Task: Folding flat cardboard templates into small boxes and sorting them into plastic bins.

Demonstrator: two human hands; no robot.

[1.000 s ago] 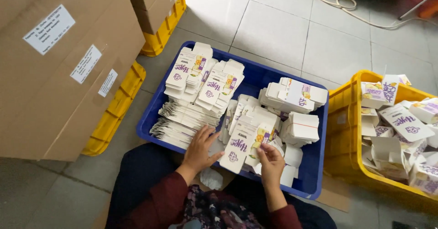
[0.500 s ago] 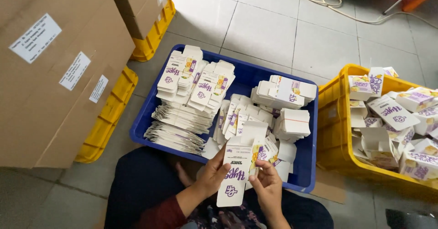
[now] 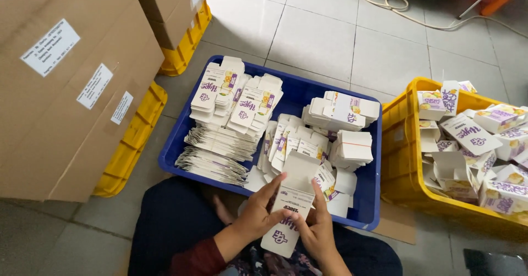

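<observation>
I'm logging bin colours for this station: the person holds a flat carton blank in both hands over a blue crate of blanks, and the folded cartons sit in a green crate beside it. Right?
Not quite. In the head view the crate with the folded cartons is yellow, not green. The rest stands: left hand and right hand hold a carton blank over the blue crate of blanks.

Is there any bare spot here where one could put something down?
Bare tiled floor lies beyond the blue crate, up to the cable. A narrow strip runs between the cardboard boxes and that crate. Both the blue crate and the yellow crate are crowded with cartons.
</observation>
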